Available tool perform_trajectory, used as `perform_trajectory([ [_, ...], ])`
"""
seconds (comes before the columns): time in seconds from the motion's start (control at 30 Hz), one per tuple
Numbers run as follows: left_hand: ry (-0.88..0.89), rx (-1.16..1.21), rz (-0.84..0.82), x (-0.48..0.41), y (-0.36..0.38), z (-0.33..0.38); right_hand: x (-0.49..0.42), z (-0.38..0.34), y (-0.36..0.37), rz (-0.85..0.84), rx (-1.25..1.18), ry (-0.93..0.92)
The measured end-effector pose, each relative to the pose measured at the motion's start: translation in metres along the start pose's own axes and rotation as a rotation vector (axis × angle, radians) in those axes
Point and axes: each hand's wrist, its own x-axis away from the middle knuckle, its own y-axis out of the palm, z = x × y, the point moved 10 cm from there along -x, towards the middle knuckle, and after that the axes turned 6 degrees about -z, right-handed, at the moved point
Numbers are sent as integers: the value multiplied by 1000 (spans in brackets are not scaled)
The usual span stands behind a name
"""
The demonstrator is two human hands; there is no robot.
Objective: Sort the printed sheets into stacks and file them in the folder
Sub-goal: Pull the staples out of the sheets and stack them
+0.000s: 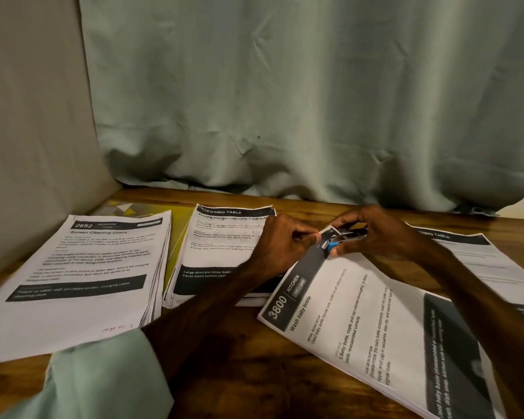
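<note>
Both hands meet at far corner of Kitchen stack [360, 322]. Left hand [280, 237] pinches corner sheets. Right hand [372, 234], fingers curled round small black-and-blue tool [335, 241], right on that corner. Stack's long axis runs from corner toward near right. Folder [152, 211] left of stack.

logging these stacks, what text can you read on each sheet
"2652", "Screen Cleaning", handwritten "page no 1": left stack
"RESSING TABLE", "Pouring Skincare Lotion into Travel": middle stack
"3800", "KITCHEN", "Wash baby bottle": tilted stack
"TABLE": right sheet, header partly hidden
Body text mostly too blurred
</note>
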Motion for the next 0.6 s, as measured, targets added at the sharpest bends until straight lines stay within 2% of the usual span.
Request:
perform_trajectory([
  [0.17,-1,27,16,-1,-1,-1,2,-1,1,21,-72,-40],
  [0.33,3,28,15,-1,-1,-2,5,3,1,53,-250,-72],
  [0.6,-5,38,21,-1,-1,-4,6,1,4,70,-236,-73],
])
